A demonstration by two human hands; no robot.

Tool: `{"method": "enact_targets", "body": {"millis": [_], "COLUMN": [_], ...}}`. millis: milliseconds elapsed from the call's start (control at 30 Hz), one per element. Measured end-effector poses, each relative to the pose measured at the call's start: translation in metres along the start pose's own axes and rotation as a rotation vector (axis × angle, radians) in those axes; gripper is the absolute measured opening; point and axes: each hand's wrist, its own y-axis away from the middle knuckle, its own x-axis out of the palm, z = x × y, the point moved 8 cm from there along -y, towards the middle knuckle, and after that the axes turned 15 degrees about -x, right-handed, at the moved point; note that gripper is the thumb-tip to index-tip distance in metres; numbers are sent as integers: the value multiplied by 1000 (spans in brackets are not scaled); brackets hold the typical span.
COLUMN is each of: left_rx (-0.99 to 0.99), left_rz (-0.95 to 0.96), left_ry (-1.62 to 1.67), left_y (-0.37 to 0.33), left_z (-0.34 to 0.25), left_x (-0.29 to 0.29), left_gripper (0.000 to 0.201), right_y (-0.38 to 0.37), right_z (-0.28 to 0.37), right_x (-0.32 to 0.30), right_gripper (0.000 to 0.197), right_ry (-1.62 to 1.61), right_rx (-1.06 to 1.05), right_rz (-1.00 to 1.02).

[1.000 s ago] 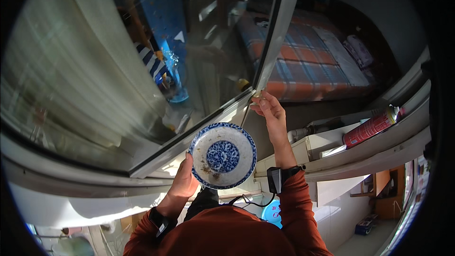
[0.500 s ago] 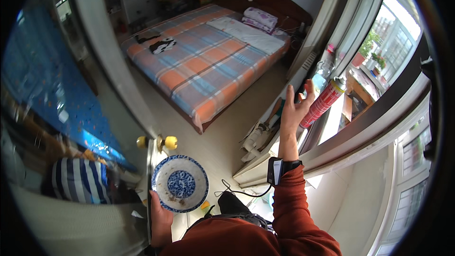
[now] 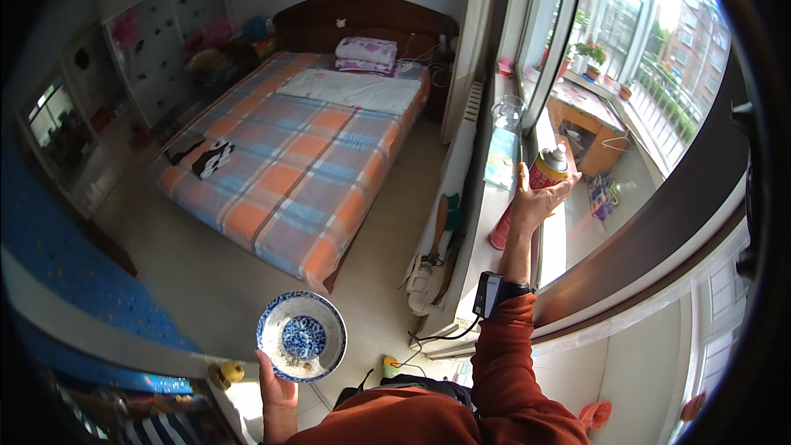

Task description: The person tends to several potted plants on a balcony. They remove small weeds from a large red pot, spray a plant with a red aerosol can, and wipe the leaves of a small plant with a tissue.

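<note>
My left hand grips the rim of a white bowl with a blue pattern, its thumb along the side. Some brown bits lie on the bowl's inner surface. At the windowsill my right hand is around a red spray can with a yellow band and a metal top, thumb on one side and fingers on the other. The can stands tilted in view beside the window frame, its middle hidden by the hand. A small box-shaped device with a black cable is strapped to my right wrist.
A bed with a plaid cover fills the room ahead. On the windowsill are a clear container and a pale blue packet. Below it, a green brush stands by white pipes. A door edge with a yellow knob is at left.
My right hand has come from beside the spray can to close around it. My view has turned to the right, and the bowl stays in my left hand.
</note>
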Motion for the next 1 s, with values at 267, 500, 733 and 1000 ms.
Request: {"method": "enact_targets", "body": {"millis": [267,500,733,1000], "left_rx": [-273,-377,-484,-1110], "left_rz": [103,344,472,791], "left_ry": [-100,-173,-295,-597], "left_y": [-88,-166,-204,-120], "left_z": [-4,-8,10,116], "left_x": [27,42,31,123], "left_gripper": [73,69,66,73], "right_y": [-18,-22,111,116], "right_z": [17,119,132,32], "right_x": [8,-71,-181,-414], "right_gripper": [101,105,113,88], "right_ry": [-71,-534,-283,389], "right_rx": [-134,-300,-216,105], "right_rz": [94,27,630,-87]}}
